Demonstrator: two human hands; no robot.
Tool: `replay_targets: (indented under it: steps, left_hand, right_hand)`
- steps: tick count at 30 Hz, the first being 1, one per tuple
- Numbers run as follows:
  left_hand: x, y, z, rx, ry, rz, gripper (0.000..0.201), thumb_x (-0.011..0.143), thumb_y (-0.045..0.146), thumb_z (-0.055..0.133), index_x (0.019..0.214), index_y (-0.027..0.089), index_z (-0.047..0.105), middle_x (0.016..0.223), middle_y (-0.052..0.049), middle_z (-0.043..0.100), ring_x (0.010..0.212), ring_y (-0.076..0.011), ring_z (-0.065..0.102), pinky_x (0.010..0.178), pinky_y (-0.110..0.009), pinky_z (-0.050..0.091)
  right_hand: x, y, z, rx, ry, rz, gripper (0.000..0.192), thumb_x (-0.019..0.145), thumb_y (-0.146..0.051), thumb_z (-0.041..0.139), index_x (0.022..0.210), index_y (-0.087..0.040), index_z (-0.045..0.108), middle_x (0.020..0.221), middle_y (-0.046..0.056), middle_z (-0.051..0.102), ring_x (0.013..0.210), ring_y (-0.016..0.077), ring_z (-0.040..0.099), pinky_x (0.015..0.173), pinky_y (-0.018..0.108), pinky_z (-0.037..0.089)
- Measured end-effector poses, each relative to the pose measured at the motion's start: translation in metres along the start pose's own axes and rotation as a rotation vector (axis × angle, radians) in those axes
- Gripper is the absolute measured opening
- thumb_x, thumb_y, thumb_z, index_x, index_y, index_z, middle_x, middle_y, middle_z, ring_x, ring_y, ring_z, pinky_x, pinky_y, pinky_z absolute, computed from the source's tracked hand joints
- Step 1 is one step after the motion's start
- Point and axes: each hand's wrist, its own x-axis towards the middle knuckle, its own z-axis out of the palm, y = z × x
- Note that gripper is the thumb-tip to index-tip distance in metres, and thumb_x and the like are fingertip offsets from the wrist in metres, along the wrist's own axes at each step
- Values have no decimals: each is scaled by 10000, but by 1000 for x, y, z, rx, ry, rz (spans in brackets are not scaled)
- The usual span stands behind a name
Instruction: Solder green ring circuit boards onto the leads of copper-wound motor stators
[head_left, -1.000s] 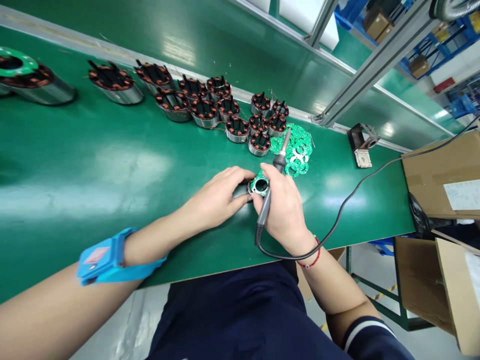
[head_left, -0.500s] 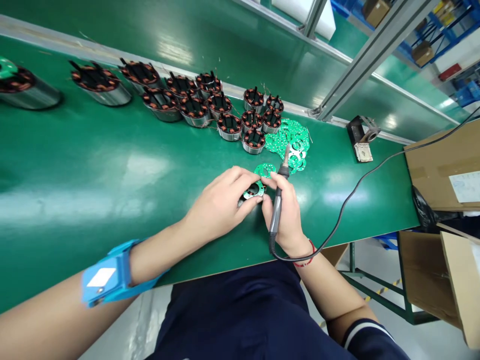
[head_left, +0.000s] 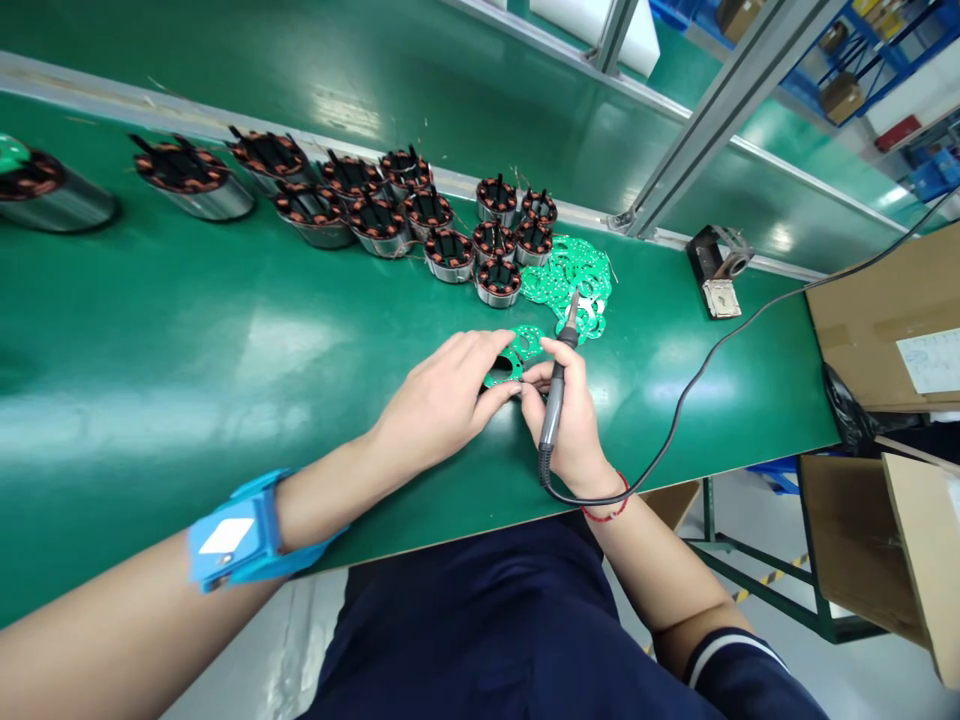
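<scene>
Left hand [head_left: 442,400]: our fingers clamped on the stator [head_left: 501,372].
Right hand [head_left: 574,420]: fingers closed round the soldering iron [head_left: 556,395], just right of the stator.

Open ground: bare desk [head_left: 187,350] from 8 to 10 o'clock of the left hand [head_left: 442,400].
12 o'clock: stator cluster [head_left: 450,225] and loose green boards [head_left: 574,275], close-packed.
3 o'clock: black cable [head_left: 697,385] loops across the desk.
2 o'clock: iron stand [head_left: 716,270], cardboard box [head_left: 885,330] beyond.
</scene>
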Motion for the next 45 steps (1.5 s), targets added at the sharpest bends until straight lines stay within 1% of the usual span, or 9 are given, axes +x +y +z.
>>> replay_targets:
  steps: [6,12,15,20,25,29,36,40,45]
  left_hand:
    - [1,-4,5,-64,-6,-53,380,1028,414,497,1298,151,541,1255,-165,674,1203,-328,635,1028,-484,538]
    - [-3,-14,-4,-77,-164,-156,756,872,508,616,1470,91,417,1361,-222,595,1217,-389,593,1040,-574,507]
    - [-6,-24,-18,-33,-235,-181,658,843,501,582,1359,94,544,1257,-221,654,1161,-421,603,1009,-608,487]
    - [-1,-34,-40,-215,-304,-222,340,890,466,453,889,206,673,904,-97,716,868,-284,660,840,-442,514]
    - [6,-24,-35,-567,-128,-467,309,794,509,598,809,204,641,736,-21,659,691,-184,585,656,-303,466]
    - [10,-14,-27,-705,-103,-507,297,763,496,638,762,200,621,676,14,600,630,-146,523,629,-276,445]
    - [5,-13,-29,-540,-26,-514,270,804,468,579,741,208,622,677,2,613,638,-159,535,611,-280,428]
    - [3,-11,-31,-373,7,-471,227,811,403,521,716,216,608,662,3,599,611,-155,516,591,-286,405]
    - [5,-5,-33,-260,18,-412,171,784,307,469,669,218,559,640,11,561,555,-134,457,566,-291,363]
  right_hand:
    - [12,-8,-17,-143,-120,-50,532,955,-153,520,1465,-260,409,1004,22,702,936,181,709,928,382,589]
    - [31,-11,-30,-192,-331,-190,706,872,-157,629,1527,-221,376,1463,143,602,1337,294,610,1137,512,524]
    - [39,-7,-25,-159,-428,-248,695,904,-158,628,1542,-233,363,1537,127,561,1389,268,586,1170,469,511]
    - [37,-3,-12,-311,-276,-235,618,957,-283,672,1517,-233,416,1348,122,687,1223,286,657,1084,510,549]
    - [26,-6,-1,-413,-167,-304,630,990,-375,623,1531,-137,404,1281,177,705,1111,300,673,1003,489,573]
    - [23,-11,-1,-352,-159,-433,557,1018,-344,529,1534,-181,396,1429,153,659,1235,280,647,1039,461,547]
    - [26,-21,-9,-266,-101,-518,323,1038,-228,491,1353,-215,560,1069,53,819,945,204,734,894,385,562]
    - [24,-20,-13,-145,-41,-463,348,1093,-306,446,1428,-241,517,912,6,819,883,182,778,888,370,597]
    - [14,-11,-17,59,135,-297,323,1086,-453,452,1264,-258,637,775,-13,747,608,149,723,616,302,621]
